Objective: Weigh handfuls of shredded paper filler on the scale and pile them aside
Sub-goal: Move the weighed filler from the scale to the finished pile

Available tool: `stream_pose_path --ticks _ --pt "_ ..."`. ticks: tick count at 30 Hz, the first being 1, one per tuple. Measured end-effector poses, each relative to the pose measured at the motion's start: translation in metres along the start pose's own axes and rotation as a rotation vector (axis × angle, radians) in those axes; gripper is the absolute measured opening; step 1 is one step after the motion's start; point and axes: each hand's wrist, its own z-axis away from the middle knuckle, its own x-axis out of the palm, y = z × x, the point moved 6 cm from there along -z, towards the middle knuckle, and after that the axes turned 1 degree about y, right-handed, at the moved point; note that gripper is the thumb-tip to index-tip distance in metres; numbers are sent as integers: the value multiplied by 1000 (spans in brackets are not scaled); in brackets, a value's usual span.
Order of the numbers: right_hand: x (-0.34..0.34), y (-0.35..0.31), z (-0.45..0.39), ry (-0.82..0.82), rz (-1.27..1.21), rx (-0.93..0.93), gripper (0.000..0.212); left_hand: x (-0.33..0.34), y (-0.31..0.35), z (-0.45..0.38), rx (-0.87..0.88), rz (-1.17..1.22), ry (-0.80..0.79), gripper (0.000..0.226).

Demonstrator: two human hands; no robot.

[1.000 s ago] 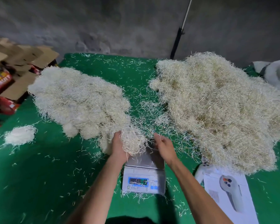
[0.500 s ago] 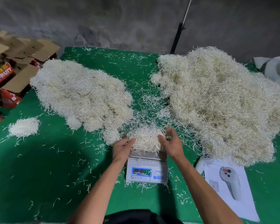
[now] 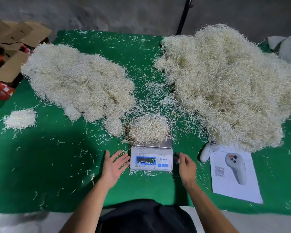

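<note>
A small white digital scale with a blue-framed display stands at the near middle of the green table. A rounded handful of pale shredded paper lies on its steel platform. My left hand hovers just left of the scale, palm up, fingers straight, holding nothing. My right hand hangs just right of the scale with loosely curled fingers, also holding nothing. A big loose heap of shredded paper fills the right side. A flatter pile of clumped handfuls lies on the left.
A small separate clump of shreds sits at the far left. A white controller and a printed sheet lie right of the scale. Cardboard boxes stand off the table's left edge. Loose strands litter the cloth.
Both hands let go of the handful, which now rests on the scale, and drew back toward me to either side of the scale.
</note>
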Motion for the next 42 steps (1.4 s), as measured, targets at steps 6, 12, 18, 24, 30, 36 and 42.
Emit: stream_pose_path --ticks 6,12,18,24,30,36,42 --pt "0 7 6 16 -86 37 28 -10 -9 2 32 120 5 81" --pt "-3 7 6 44 -93 21 27 -9 -7 3 40 147 5 79" --pt "-1 11 4 21 -83 42 27 -8 -8 3 49 156 2 78" --pt "3 -8 0 28 -108 31 37 10 7 5 80 43 31 71" --pt "37 -123 -34 8 -152 -138 28 116 93 14 472 -527 38 45" --pt "93 -176 -43 -377 -111 -122 62 183 111 13 510 -749 -6 77" --pt "86 -227 -57 -540 -163 -207 60 205 136 -3 326 -544 -126 83"
